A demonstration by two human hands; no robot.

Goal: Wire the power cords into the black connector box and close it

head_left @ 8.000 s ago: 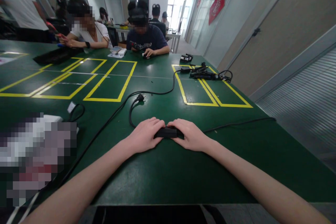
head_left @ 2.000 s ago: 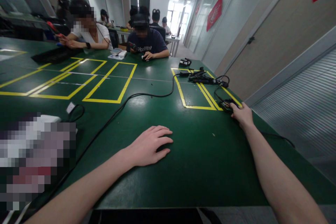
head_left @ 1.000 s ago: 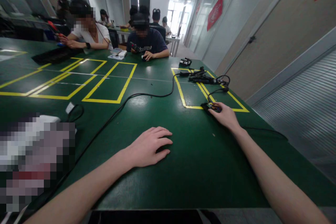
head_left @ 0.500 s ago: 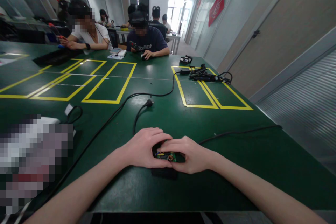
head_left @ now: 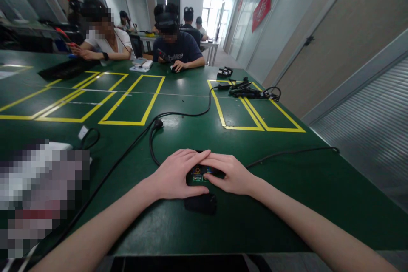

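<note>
Both hands are cupped around an opened black power adapter whose green circuit board (head_left: 198,177) shows between them, with small coils and other parts on it. From the left, my left hand (head_left: 177,174) curls round the casing, its thumb along the near side. My right hand (head_left: 230,173) grips the other end, thumb resting at the board's near edge. The fingers of both hands meet over the far side and hide much of the casing. Just in front lies a separate black cover piece (head_left: 200,204), flat on the table. Black cords come out on both sides.
A plug (head_left: 158,124) on a short cord lies beyond my left hand, beside a long black cable (head_left: 134,142). A pile of black adapters and cables (head_left: 247,90) sits on the yellow-taped rectangles. A pixelated item (head_left: 44,191) lies left. Two people sit across the green table (head_left: 270,221).
The adapter and both hands have shifted slightly away from me, and the board now sits at a different angle. More of the cover piece shows. The plug has slid left.
</note>
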